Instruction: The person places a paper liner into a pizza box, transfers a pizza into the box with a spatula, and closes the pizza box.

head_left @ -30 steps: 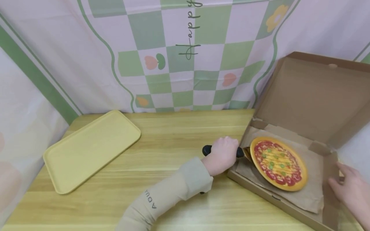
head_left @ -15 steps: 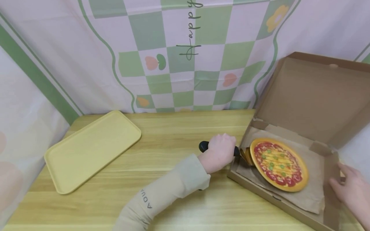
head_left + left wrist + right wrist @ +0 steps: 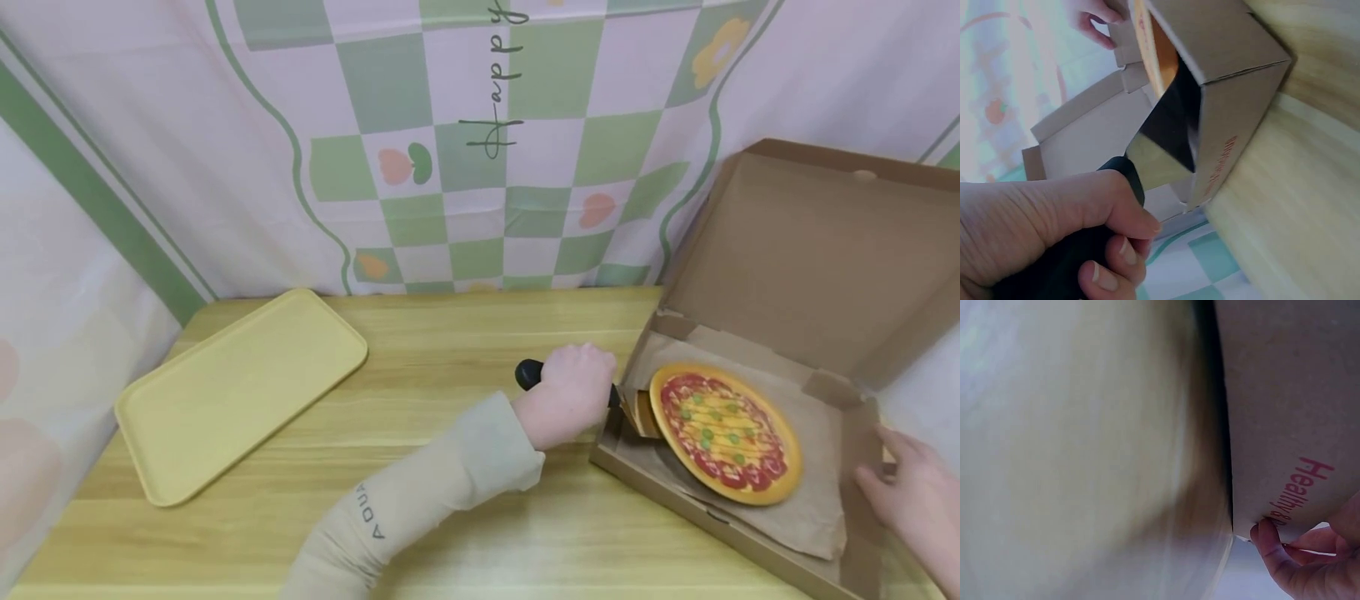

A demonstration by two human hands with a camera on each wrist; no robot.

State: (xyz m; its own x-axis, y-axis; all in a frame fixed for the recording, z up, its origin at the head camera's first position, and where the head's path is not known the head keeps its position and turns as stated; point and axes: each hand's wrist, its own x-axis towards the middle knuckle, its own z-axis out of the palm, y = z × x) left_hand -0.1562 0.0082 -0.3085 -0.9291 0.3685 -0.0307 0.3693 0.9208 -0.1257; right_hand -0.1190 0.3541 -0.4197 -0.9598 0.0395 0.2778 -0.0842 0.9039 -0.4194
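Head view: left hand grips metal spatula by round pizza.

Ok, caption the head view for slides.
Left hand grips a pizza server against the pizza; right hand holds the pizza box.

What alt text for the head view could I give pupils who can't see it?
A person's left hand grips a black-handled metal server at the edge of a pizza in an open cardboard box, while the right hand touches the box's right side. To the left, a yellow tray lies on a wooden table before a checked cloth.
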